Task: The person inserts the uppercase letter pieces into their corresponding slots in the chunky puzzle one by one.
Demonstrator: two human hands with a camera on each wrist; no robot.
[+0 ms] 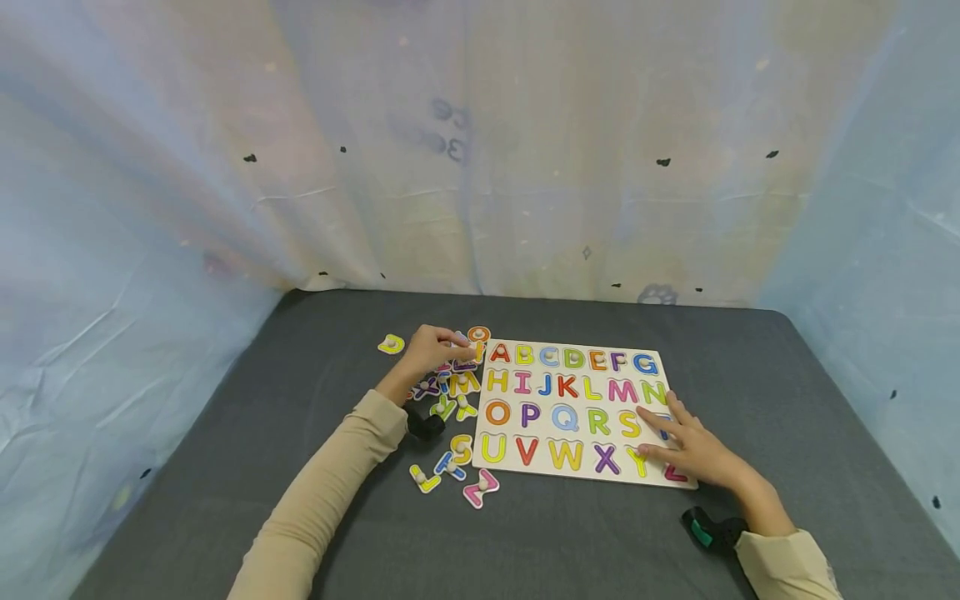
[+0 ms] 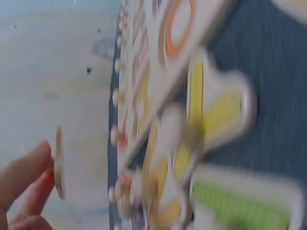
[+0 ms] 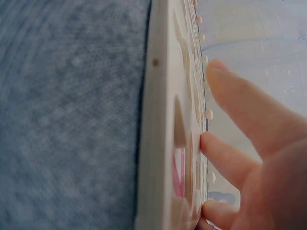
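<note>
My left hand [image 1: 429,350] pinches a thin wooden puzzle piece [image 2: 59,163] by its knob, above the loose pieces left of the alphabet board. The left wrist view shows it edge-on, so its letter cannot be read. The pale alphabet board [image 1: 540,433] lies flat, with several knobbed letters in its top row. My right hand [image 1: 693,446] rests on the board's right side with fingers spread, covering part of the lower right letters. In the right wrist view its fingertips [image 3: 206,141] touch the board.
A heap of loose knobbed letters, including a yellow M [image 1: 465,383] and a yellow Y [image 1: 466,408], lies along the board's left edge. Nearer are a yellow L [image 1: 425,479] and a pink Z [image 1: 482,488]. A yellow piece [image 1: 391,344] lies apart, farther left.
</note>
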